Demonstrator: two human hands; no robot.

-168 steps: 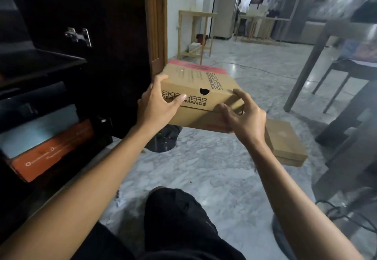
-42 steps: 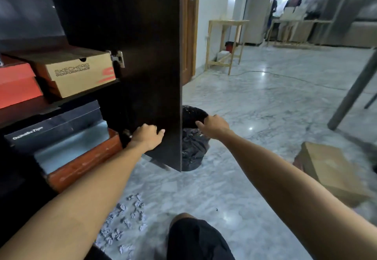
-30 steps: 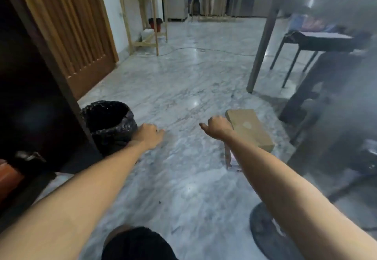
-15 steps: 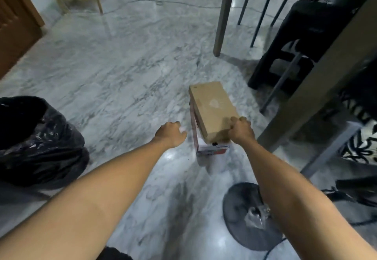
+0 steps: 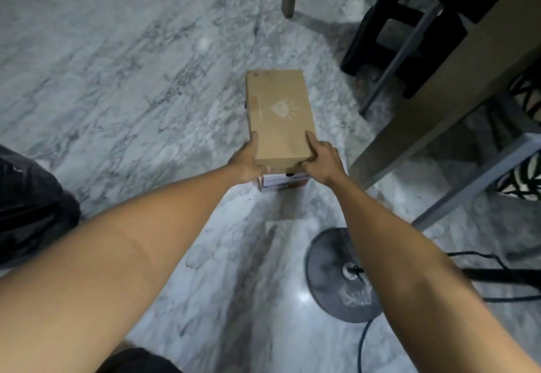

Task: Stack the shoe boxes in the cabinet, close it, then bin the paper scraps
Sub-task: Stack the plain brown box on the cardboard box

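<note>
The box (image 5: 280, 115), plain brown card with a pale emblem on its lid and a white and red label on the near end, sits on the marble floor (image 5: 123, 79) close to the leg of the desk (image 5: 439, 85) on the right. Both hands are on its near end. The left hand (image 5: 247, 160) grips the near left corner, thumb lying up along the lid's left edge and fingers hidden down the side. The right hand (image 5: 320, 158) holds the near right corner, thumb on the lid and fingers curled round the end. Whether the box has left the floor I cannot tell; its base is hidden behind the hands.

Half a second ago only the right hand had reached the box and the left was short of it, hovering above the floor. A moment before that the person was facing the open cabinet, where a Skechers box now rests on the shelf. So this looks like the next box to go in, and the two-handed grip is only just made. The lift and the turn back to the cabinet should follow; closing the door and binning the scraps are not yet done.

Around it: a dark chair (image 5: 389, 35) beyond the desk leg, a round fan base (image 5: 336, 279) with its cable (image 5: 364, 340) nearer the person, and the black bin bag (image 5: 32, 208) at the left edge.
</note>
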